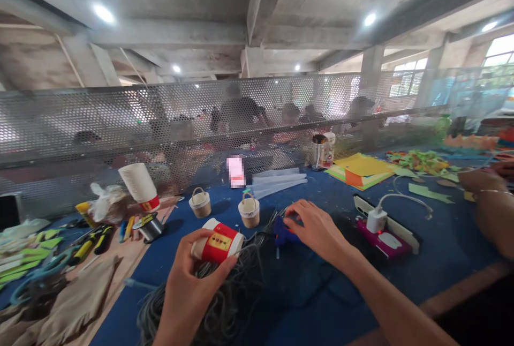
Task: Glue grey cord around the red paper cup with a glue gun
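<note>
My left hand [198, 276] is closed around a paper cup [220, 243], white with a red and gold band, tilted on its side. Grey cord [225, 308] lies in a loose heap below that hand. My right hand [317, 231] has its fingers curved and apart, right at a blue tool [284, 233] that looks like a glue gun; the hand partly covers it. Beyond the hands stand two small cup baskets with handles, one on the left [199, 204] and one on the right [249, 211]. Thin dark strands [267, 225] lie between the hands.
A leaning stack of paper cups [138, 185], a wire spool [148, 227] and cutters [86, 244] are at left. To the right sit a purple power strip [383, 239] with a charger and coloured paper [361, 169]. A phone [236, 171] leans against the mesh partition [180, 132]. Another person's arm [492, 207] reaches in.
</note>
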The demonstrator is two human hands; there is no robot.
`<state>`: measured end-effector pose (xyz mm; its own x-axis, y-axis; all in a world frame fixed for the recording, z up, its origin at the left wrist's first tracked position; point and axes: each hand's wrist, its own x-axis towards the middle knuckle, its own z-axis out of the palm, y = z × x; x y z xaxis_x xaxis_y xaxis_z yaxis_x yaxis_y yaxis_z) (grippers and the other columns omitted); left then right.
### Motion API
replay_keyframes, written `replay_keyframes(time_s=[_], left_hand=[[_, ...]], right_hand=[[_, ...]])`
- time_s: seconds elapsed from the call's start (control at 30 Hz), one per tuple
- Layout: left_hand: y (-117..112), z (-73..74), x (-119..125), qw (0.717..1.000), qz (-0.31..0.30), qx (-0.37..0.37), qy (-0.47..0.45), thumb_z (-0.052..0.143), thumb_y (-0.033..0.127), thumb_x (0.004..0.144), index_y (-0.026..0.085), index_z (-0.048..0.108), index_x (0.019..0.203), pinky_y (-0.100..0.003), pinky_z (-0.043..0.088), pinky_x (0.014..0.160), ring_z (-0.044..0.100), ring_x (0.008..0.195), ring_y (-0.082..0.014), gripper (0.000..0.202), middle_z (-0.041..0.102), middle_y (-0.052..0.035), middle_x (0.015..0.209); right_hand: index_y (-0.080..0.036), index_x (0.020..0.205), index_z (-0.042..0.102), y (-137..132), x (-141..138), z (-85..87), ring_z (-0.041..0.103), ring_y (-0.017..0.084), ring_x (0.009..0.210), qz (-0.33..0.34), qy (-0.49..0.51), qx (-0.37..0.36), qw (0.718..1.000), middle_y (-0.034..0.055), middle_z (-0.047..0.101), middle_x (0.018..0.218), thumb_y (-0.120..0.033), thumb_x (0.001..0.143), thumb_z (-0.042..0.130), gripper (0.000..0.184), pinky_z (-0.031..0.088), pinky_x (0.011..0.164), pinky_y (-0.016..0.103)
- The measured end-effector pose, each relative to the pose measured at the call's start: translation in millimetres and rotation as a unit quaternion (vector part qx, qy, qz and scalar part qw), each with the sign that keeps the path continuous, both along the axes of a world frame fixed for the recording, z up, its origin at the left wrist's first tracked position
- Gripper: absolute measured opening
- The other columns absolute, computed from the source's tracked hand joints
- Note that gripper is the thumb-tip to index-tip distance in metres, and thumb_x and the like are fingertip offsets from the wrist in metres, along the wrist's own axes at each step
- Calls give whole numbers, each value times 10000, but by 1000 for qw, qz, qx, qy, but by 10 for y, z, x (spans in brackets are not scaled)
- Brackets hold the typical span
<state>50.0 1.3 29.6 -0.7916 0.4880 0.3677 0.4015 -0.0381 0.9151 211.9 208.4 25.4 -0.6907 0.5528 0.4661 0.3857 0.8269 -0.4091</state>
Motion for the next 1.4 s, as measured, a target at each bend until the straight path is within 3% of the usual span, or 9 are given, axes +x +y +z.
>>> replay_keyframes(time_s=[0.1, 0.27, 0.53, 0.7, 0.83, 0.97, 1.13, 1.3, 1.4], left_hand=[[-4, 0, 19, 1000, 2, -7, 9, 890, 388, 583, 264, 548, 1070, -280, 545, 680, 671, 766, -202, 608, 691, -3, 910], [9, -20, 18, 1000, 3, -19, -11, 856, 455, 601, 265, 534, 1094, -327, 555, 703, 674, 782, -213, 619, 683, -4, 935], [15, -35, 16, 999, 6, -33, 4, 852, 477, 589, 265, 546, 1092, -327, 554, 675, 679, 742, -211, 626, 694, -3, 920], [10, -46, 5, 1000, -4, -29, 8, 843, 487, 602, 267, 536, 1090, -339, 559, 703, 675, 751, -212, 618, 697, 1, 899], [14, -76, -26, 999, 2, -38, 23, 840, 502, 600, 256, 541, 1101, -361, 564, 716, 687, 746, -222, 633, 706, -11, 894], [19, -79, -26, 999, 13, -25, 24, 839, 491, 598, 250, 557, 1104, -348, 578, 690, 705, 724, -224, 627, 722, -10, 877], [13, -89, -27, 999, 12, -22, 30, 846, 452, 608, 258, 556, 1083, -319, 582, 649, 712, 713, -218, 590, 721, -2, 865], [9, -115, -46, 999, 17, -18, 34, 834, 425, 637, 261, 548, 1086, -306, 568, 675, 699, 765, -208, 557, 705, -5, 934], [5, -100, -41, 999, 16, -26, 35, 834, 433, 643, 258, 539, 1094, -321, 561, 723, 684, 766, -200, 567, 698, -3, 934]], right_hand=[[-208, 1013, 670, 92, 56, -152, 601, 289, 1052, -17, -98, 28, 995, 97, 660, 1068, -274, 896, 654, 135, 461, 899, 434], [-190, 1012, 677, 50, 39, -316, 599, 326, 1063, -12, -148, 44, 988, 119, 640, 1100, -335, 817, 738, 250, 453, 912, 463], [-216, 1012, 686, 15, -20, -304, 632, 325, 988, -50, -155, 64, 984, 123, 630, 1059, -321, 813, 699, 226, 469, 818, 407], [-231, 1170, 596, 28, 23, -224, 670, 297, 947, -91, -116, 51, 988, 91, 680, 990, -322, 889, 593, 295, 461, 793, 369], [-192, 1189, 527, 108, 101, -120, 661, 236, 799, -76, 39, -65, 994, 58, 677, 869, -381, 973, 458, 295, 451, 703, 314], [-192, 1035, 541, 59, 135, -50, 520, 146, 590, 68, 197, -239, 948, -35, 536, 675, -456, 942, 530, 281, 398, 557, 247], [-181, 979, 601, -263, 119, -28, 504, 123, 595, 233, 208, -383, 869, -29, 546, 667, -425, 950, 528, 257, 435, 593, 248], [-177, 869, 671, -453, 120, -103, 521, 118, 644, 227, 176, -460, 840, -13, 604, 736, -397, 750, 815, 289, 417, 565, 215], [-176, 837, 654, -465, 151, -156, 567, 134, 702, 261, 156, -484, 821, -7, 629, 778, -427, 737, 828, 321, 436, 605, 216]])
